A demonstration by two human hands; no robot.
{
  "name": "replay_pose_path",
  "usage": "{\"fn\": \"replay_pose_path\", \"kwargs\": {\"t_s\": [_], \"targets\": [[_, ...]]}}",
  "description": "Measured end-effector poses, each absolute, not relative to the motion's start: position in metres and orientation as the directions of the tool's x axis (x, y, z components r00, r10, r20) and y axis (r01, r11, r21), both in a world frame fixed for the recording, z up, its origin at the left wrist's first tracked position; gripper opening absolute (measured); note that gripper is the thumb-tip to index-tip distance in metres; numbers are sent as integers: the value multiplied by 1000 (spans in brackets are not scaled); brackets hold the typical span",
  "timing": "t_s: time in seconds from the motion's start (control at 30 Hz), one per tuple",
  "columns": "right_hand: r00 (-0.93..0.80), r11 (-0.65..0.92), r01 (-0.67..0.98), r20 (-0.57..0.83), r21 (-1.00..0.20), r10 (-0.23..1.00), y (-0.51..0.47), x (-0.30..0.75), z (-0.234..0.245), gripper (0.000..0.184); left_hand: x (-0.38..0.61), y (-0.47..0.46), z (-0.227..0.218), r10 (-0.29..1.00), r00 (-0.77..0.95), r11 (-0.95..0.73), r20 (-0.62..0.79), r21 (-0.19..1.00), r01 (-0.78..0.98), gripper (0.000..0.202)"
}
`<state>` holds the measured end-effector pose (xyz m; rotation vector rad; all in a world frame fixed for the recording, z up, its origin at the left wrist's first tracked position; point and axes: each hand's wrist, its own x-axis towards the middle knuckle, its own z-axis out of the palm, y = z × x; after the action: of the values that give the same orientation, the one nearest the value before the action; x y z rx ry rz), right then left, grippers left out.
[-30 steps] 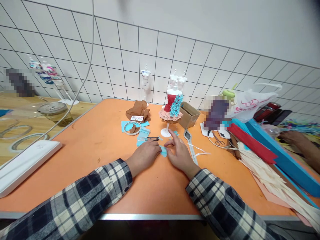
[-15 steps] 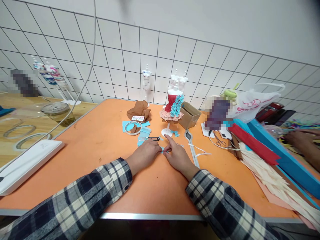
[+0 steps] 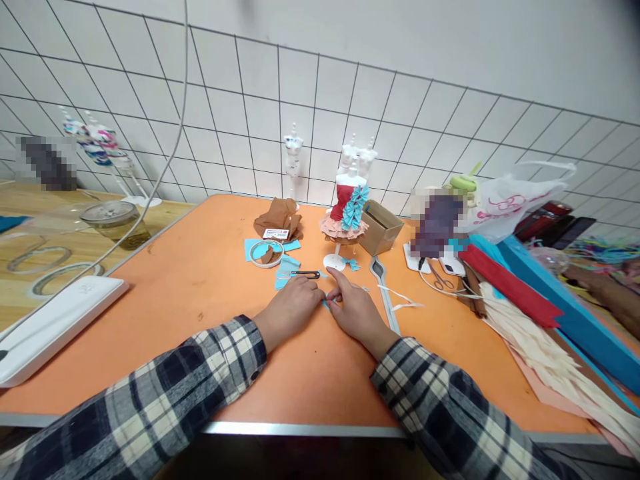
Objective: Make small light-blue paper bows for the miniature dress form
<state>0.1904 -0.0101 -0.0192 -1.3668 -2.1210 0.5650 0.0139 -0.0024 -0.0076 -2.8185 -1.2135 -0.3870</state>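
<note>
My left hand [image 3: 294,305] and my right hand [image 3: 358,311] meet low over the orange table, fingertips closed on a small light-blue strip of crepe paper [image 3: 327,303]. Most of the strip is covered by the fingers. The right index finger points up and away from the pinch. Just beyond the left knuckles lie black-handled thread snips [image 3: 306,274] on blue paper [image 3: 286,267]. Behind the right hand stands a miniature dress form [image 3: 345,203] on a white base, wearing a red bodice, blue ruffles and a pink-brown skirt.
A tape roll [image 3: 253,260] and crumpled brown paper [image 3: 275,217] sit at the back left. A cardboard box [image 3: 383,230], scissors [image 3: 443,280], a grey zipper-like strip [image 3: 387,303] and red crepe paper [image 3: 513,287] lie rightward. A white power bank [image 3: 65,327] is far left; another person's arm [image 3: 600,290] shows far right.
The view has shifted slightly. Both hands stay in nearly the same place, with small finger movements around the blue strip.
</note>
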Motion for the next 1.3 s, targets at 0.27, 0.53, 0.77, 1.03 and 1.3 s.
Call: {"fn": "replay_pose_path", "kwargs": {"t_s": [0.27, 0.53, 0.77, 1.03, 1.3], "targets": [[-355, 439, 741, 258, -508, 898, -12, 190, -17, 66, 13, -1, -10, 713, 656, -688, 247, 67, 722, 25], [-387, 448, 692, 232, -566, 892, -9, 191, -20, 72, 13, -2, -4, 700, 669, -702, 250, 65, 709, 24], [-364, 417, 703, 211, -576, 907, -8, 193, -20, 67, 13, 0, -7, 703, 659, -698, 266, 86, 711, 21], [-347, 412, 710, 226, -571, 910, -7, 195, -20, 63, 13, 0, -9, 713, 657, -692, 243, 100, 715, 24], [-364, 443, 690, 255, -572, 896, -5, 196, -20, 66, 13, -2, -4, 709, 655, -698, 264, 128, 704, 26]]}}
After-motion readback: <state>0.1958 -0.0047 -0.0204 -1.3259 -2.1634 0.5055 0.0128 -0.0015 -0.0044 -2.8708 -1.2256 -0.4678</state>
